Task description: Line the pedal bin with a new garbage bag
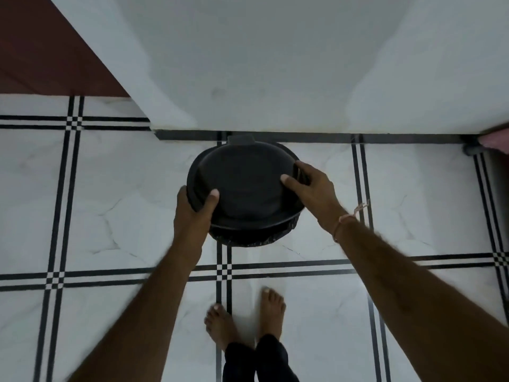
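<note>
Black pedal bin (245,188) stands on the tiled floor (124,202) against the wall (261,78). Left hand (192,213) and right hand (314,186) grip opposite sides of its lid, fingers (308,172) clamped round the rim; garbage bag (248,239) shows beneath.

You have nothing to read here. The pedal bin (242,183) shows you no label, brand or number.

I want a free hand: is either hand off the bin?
No: the left hand grips the bin rim, the right hand holds its other side.
</note>
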`<state>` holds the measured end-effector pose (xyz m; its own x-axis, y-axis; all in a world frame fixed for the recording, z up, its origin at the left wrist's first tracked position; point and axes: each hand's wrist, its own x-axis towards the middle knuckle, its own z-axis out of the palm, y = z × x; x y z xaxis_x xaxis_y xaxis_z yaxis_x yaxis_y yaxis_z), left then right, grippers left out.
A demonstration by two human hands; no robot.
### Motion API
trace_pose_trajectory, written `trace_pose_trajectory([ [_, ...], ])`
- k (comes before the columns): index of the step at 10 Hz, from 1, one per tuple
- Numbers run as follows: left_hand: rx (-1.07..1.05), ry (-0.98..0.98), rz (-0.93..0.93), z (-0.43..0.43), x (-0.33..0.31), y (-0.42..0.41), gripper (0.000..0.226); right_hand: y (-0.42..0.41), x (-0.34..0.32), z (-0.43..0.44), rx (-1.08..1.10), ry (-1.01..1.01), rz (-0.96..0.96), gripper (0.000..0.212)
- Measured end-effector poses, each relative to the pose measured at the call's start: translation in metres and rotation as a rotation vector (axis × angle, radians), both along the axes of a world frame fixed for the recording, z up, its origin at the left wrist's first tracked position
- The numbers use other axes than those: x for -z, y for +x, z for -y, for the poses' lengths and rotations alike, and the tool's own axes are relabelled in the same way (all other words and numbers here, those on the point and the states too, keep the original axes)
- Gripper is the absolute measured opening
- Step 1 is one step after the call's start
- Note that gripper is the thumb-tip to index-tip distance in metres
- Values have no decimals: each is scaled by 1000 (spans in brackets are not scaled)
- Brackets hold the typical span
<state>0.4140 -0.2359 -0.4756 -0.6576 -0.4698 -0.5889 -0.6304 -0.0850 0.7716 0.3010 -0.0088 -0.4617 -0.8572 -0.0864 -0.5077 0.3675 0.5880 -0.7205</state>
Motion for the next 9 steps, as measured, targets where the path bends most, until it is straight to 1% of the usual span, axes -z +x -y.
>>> trace_pose_trajectory([
  [1,-8,-104,18,-13,35,20,48,15,30,-4,-79,22,-24,67],
  [2,-9,-169,87,-29,64,27,72,29,66,-8,-153,104,-47,85],
  [3,16,-215,174,-30,77,21,84,36,86,-6,-219,202,-57,96],
  [4,61,-222,253,-26,64,15,86,34,76,-6,-235,213,-9,92],
  [5,117,-264,243,-22,15,14,90,28,27,-2,-239,155,-53,80],
  [6,187,-354,145,-10,-68,7,91,18,-65,4,-188,32,-148,72],
  [7,257,-491,-43,4,-174,-4,85,10,-173,9,-153,-38,-298,66],
  [8,241,-597,-282,15,-305,-13,76,6,-299,14,-91,-85,-495,55],
  [9,229,-701,-541,17,-430,3,71,28,-418,13,-49,-100,-782,44],
])
